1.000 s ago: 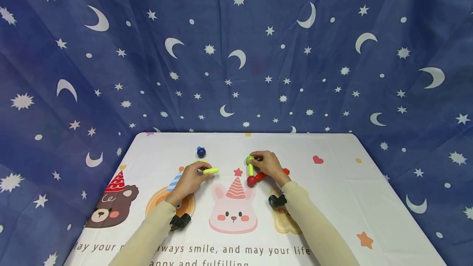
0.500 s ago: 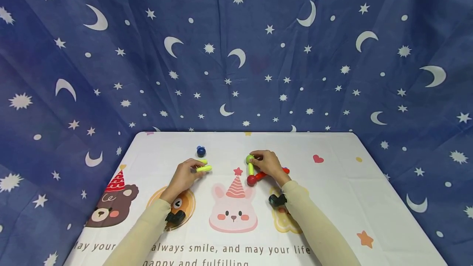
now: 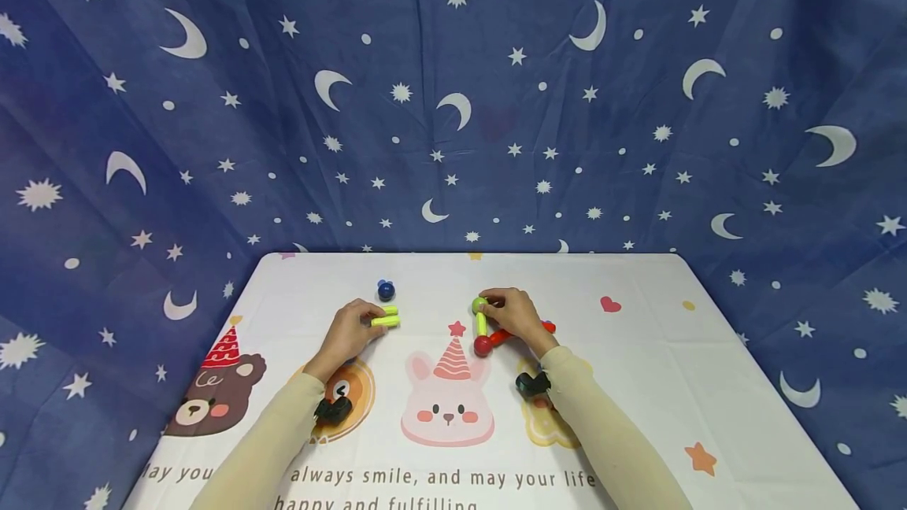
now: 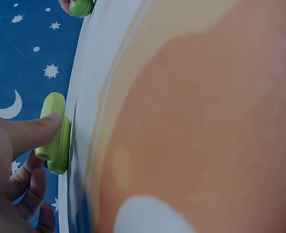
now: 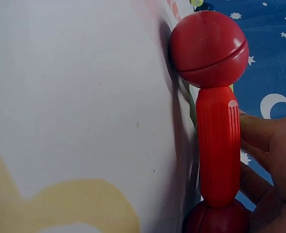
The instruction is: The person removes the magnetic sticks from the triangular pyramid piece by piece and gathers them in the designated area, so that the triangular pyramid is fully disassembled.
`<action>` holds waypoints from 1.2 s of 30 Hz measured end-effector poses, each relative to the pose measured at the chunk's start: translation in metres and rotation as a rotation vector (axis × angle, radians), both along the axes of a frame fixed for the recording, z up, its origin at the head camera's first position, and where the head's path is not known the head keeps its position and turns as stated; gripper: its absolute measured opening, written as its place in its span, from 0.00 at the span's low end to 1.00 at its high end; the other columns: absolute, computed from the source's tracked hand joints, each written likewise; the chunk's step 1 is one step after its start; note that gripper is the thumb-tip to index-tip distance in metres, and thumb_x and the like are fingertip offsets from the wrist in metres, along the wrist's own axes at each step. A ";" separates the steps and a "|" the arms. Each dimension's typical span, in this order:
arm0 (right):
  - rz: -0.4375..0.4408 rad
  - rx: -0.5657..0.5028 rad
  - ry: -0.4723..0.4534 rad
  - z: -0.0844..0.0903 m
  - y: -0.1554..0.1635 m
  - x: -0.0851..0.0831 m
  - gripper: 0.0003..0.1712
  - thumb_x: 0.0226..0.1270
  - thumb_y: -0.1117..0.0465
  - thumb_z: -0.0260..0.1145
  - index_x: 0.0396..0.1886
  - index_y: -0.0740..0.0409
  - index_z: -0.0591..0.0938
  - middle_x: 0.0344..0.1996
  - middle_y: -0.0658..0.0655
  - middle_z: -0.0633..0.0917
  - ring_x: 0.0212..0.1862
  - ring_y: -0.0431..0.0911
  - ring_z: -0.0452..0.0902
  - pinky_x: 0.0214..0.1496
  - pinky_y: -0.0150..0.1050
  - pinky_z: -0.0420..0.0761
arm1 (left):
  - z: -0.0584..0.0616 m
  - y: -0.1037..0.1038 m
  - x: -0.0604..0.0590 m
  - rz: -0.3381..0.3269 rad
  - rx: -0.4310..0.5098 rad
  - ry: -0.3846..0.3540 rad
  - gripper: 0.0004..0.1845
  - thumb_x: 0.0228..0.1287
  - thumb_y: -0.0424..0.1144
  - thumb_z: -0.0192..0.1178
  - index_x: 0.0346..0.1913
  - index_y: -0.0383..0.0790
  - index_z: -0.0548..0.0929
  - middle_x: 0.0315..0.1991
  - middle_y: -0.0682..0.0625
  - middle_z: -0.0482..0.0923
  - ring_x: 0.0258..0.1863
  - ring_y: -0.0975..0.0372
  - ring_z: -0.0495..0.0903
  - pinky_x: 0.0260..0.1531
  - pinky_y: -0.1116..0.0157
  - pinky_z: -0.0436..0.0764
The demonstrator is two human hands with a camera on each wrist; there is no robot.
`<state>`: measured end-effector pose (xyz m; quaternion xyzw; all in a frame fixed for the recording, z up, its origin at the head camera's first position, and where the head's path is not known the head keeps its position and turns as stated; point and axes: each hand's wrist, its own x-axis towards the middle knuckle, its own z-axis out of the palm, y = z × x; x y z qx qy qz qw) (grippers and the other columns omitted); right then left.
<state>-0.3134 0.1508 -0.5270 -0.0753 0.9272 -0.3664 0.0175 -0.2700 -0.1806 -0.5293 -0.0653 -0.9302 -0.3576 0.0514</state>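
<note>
Yellow-green sticks [image 4: 55, 141] pinched in left grip [image 3: 350, 330] | right grip [image 3: 516, 317] clasps red stick [image 5: 218, 145], wrist view only

The tablecloth [image 3: 638, 384] reads "always smile, and may your life".

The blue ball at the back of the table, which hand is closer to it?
Left. The left hand lies just in front of the blue ball, holding yellow-green sticks. The right hand is farther off to its right, on the red stick.

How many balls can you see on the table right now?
3, possibly more hidden under the right hand: a blue ball near the far edge, a green ball at that hand's fingertips, and a red ball nearer the person.
</note>
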 end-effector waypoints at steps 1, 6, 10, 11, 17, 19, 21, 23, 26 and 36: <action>0.000 -0.001 0.000 0.000 0.000 0.000 0.18 0.62 0.53 0.72 0.52 0.47 0.86 0.45 0.52 0.89 0.47 0.48 0.82 0.55 0.46 0.79 | 0.000 0.000 -0.001 0.003 -0.003 0.001 0.12 0.54 0.35 0.73 0.42 0.43 0.87 0.40 0.48 0.82 0.38 0.58 0.76 0.42 0.61 0.75; 0.008 -0.002 0.014 0.002 0.000 0.000 0.17 0.62 0.53 0.72 0.51 0.48 0.87 0.44 0.53 0.89 0.47 0.48 0.83 0.55 0.47 0.79 | -0.001 0.000 -0.005 0.009 -0.018 -0.019 0.12 0.54 0.34 0.73 0.42 0.43 0.86 0.39 0.48 0.81 0.38 0.58 0.76 0.42 0.60 0.75; 0.008 0.001 0.011 0.002 0.000 0.000 0.17 0.62 0.53 0.72 0.51 0.47 0.87 0.44 0.52 0.89 0.47 0.48 0.83 0.55 0.47 0.78 | -0.002 -0.001 -0.007 0.013 -0.018 -0.035 0.12 0.54 0.34 0.73 0.42 0.43 0.86 0.39 0.47 0.80 0.37 0.58 0.74 0.42 0.60 0.73; 0.006 0.002 0.010 0.002 0.000 0.000 0.17 0.62 0.53 0.72 0.51 0.47 0.87 0.44 0.52 0.89 0.47 0.48 0.83 0.55 0.47 0.79 | -0.002 -0.002 -0.007 0.014 -0.016 -0.034 0.12 0.54 0.34 0.73 0.42 0.43 0.86 0.38 0.47 0.80 0.37 0.58 0.74 0.42 0.60 0.73; 0.007 -0.001 0.015 0.002 0.000 0.000 0.18 0.61 0.53 0.72 0.51 0.48 0.87 0.44 0.53 0.89 0.47 0.48 0.83 0.55 0.47 0.79 | -0.004 -0.003 -0.010 0.009 -0.004 -0.004 0.11 0.53 0.34 0.73 0.40 0.43 0.85 0.38 0.47 0.78 0.36 0.58 0.74 0.41 0.61 0.74; 0.009 -0.002 0.012 0.002 0.000 0.000 0.18 0.61 0.53 0.72 0.51 0.48 0.86 0.44 0.53 0.89 0.47 0.48 0.83 0.55 0.47 0.79 | -0.005 -0.003 -0.011 0.008 -0.001 0.002 0.11 0.53 0.34 0.73 0.40 0.42 0.85 0.38 0.47 0.79 0.36 0.58 0.74 0.42 0.61 0.74; 0.009 -0.001 0.008 0.003 0.000 0.000 0.18 0.62 0.53 0.72 0.52 0.48 0.86 0.45 0.53 0.89 0.47 0.48 0.83 0.55 0.47 0.79 | -0.005 -0.003 -0.011 0.008 0.000 0.006 0.11 0.54 0.34 0.73 0.40 0.42 0.85 0.39 0.47 0.79 0.37 0.58 0.75 0.42 0.60 0.74; 0.010 0.000 0.006 0.003 -0.001 0.001 0.18 0.62 0.53 0.72 0.52 0.48 0.86 0.45 0.53 0.89 0.47 0.47 0.83 0.55 0.47 0.79 | -0.005 -0.003 -0.011 0.010 0.001 0.011 0.11 0.54 0.35 0.73 0.40 0.42 0.85 0.39 0.47 0.79 0.38 0.57 0.75 0.42 0.60 0.74; 0.015 -0.002 0.007 0.003 -0.001 0.001 0.18 0.62 0.53 0.72 0.52 0.48 0.86 0.45 0.53 0.89 0.47 0.47 0.83 0.56 0.47 0.79 | -0.003 -0.002 -0.010 0.018 0.004 0.018 0.11 0.55 0.37 0.72 0.41 0.42 0.85 0.40 0.47 0.79 0.39 0.56 0.76 0.44 0.59 0.75; 0.029 0.002 0.041 0.006 0.002 0.003 0.21 0.61 0.52 0.72 0.54 0.50 0.85 0.47 0.54 0.88 0.51 0.50 0.83 0.57 0.49 0.79 | 0.010 0.009 0.005 -0.030 0.088 0.078 0.13 0.58 0.37 0.70 0.46 0.39 0.84 0.46 0.43 0.81 0.47 0.51 0.79 0.50 0.52 0.77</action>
